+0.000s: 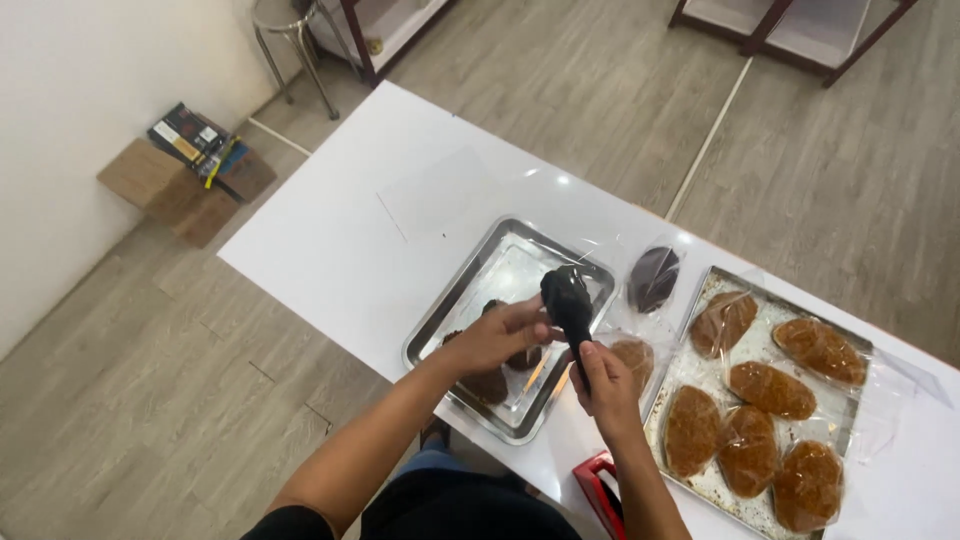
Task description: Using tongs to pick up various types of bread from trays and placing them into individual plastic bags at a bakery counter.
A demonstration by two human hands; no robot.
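Note:
Both my hands hold a dark brown bun (566, 298) above a steel tray (470, 285) on the white table (350, 230). My left hand (495, 338) pinches it from the left. My right hand (603, 385) grips its lower end from below. Whether a clear wrapper is around it I cannot tell. Under my left hand, dark buns (487, 382) lie in the steel tray.
A second tray (700, 480) at the right holds several wrapped golden-brown buns (770, 390). Between the trays lie a wrapped dark bun (654, 277) and a wrapped brown bun (634, 357). Clear bags (440, 190) lie flat behind. A red object (598, 485) sits at the near edge.

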